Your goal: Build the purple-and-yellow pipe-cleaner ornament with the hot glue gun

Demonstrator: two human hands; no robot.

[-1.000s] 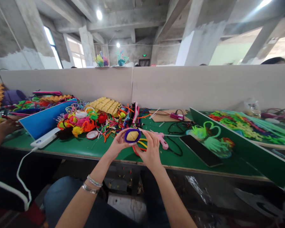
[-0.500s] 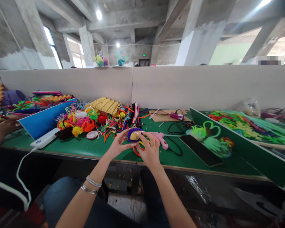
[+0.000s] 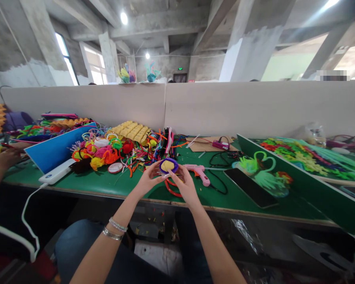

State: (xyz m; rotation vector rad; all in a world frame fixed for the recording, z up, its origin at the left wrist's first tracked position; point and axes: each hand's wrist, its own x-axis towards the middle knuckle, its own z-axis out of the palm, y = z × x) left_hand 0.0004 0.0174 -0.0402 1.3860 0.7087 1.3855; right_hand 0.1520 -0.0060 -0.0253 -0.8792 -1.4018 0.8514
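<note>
Both hands hold a small yellow piece ringed by a purple pipe cleaner point(image 3: 169, 165) above the green table point(image 3: 106, 184). My left hand point(image 3: 148, 178) pinches its left side with closed fingers. My right hand point(image 3: 185, 184) grips its right and lower side with fingers curled. Under the hands lie red and orange pipe-cleaner loops point(image 3: 171, 188). A pink glue gun point(image 3: 198, 171) rests just right of my right hand.
A heap of coloured pipe-cleaner shapes point(image 3: 112, 152) and yellow pieces point(image 3: 131, 131) lies behind left. A blue panel point(image 3: 55, 150) and white power bank point(image 3: 56, 172) sit left. A phone point(image 3: 248, 185), green swan figures point(image 3: 262, 169) and a green divider point(image 3: 298, 185) stand right. Another person's hand point(image 3: 2, 157) is far left.
The purple-ringed piece has tilted flatter and moved slightly right and away. My right hand shifted its fingers lower round it, uncovering the red loops on the table.
</note>
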